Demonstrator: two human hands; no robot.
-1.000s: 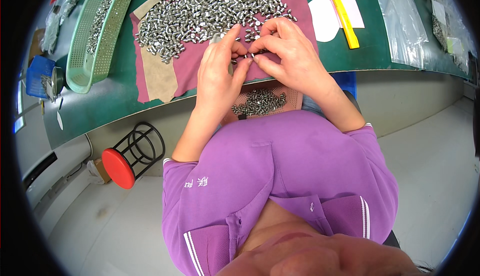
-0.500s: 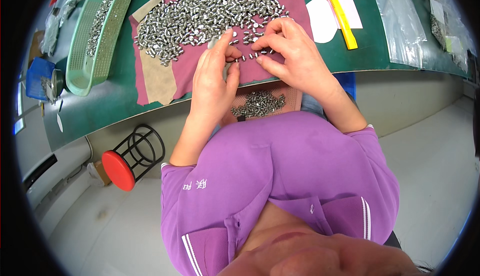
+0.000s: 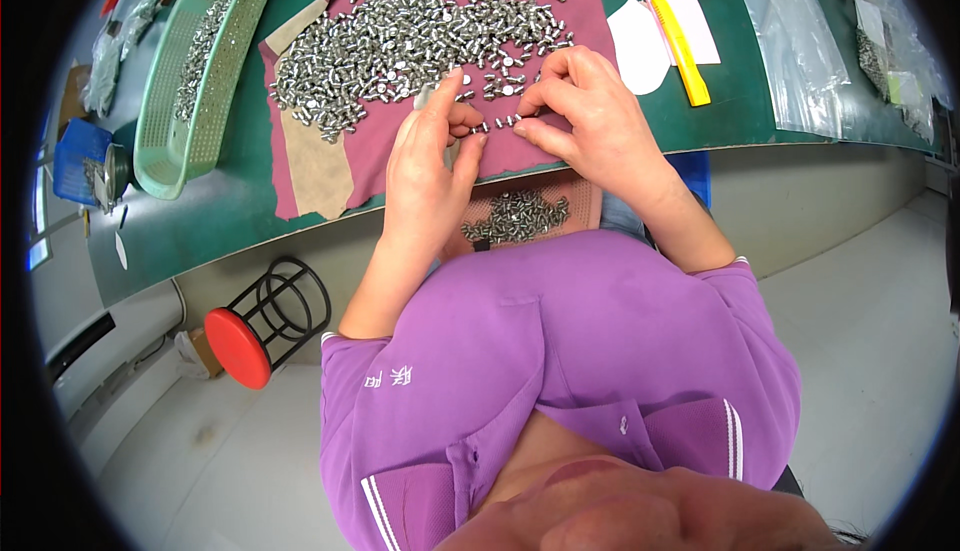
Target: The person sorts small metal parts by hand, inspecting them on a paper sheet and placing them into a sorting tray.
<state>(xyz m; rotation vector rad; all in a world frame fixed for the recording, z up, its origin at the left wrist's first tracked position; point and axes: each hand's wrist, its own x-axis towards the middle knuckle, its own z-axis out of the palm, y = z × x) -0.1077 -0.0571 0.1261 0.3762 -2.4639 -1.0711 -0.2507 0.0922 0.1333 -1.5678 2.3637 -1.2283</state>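
Observation:
A large heap of small, shiny, stubby metal parts (image 3: 400, 36) lies spread on a dark pink cloth. Between my hands a short row of the same metal parts (image 3: 502, 122) sits near the cloth's front edge. My left hand (image 3: 425, 161) is at the left end of that row, thumb and curled finger closing on one metal part, its index finger pointing away from me. At the row's right end, my right hand (image 3: 595, 121) pinches with thumb and index finger at another metal part. Its other fingers are curled and partly hidden.
The pink cloth (image 3: 375, 156) has beige strips and covers a green table (image 3: 230, 226). A pale green basket (image 3: 160, 166) with metal parts stands left. On the right lie a yellow cutter (image 3: 682, 46), papers and plastic bags (image 3: 790, 41). A pink basket (image 3: 585, 206) of parts is below the table edge; a red stool (image 3: 238, 348) stands lower left.
My right hand has shifted slightly left and down, with its fingertips at the row's right end. The metal parts between my hands now form a shorter row. My left hand stays almost in place.

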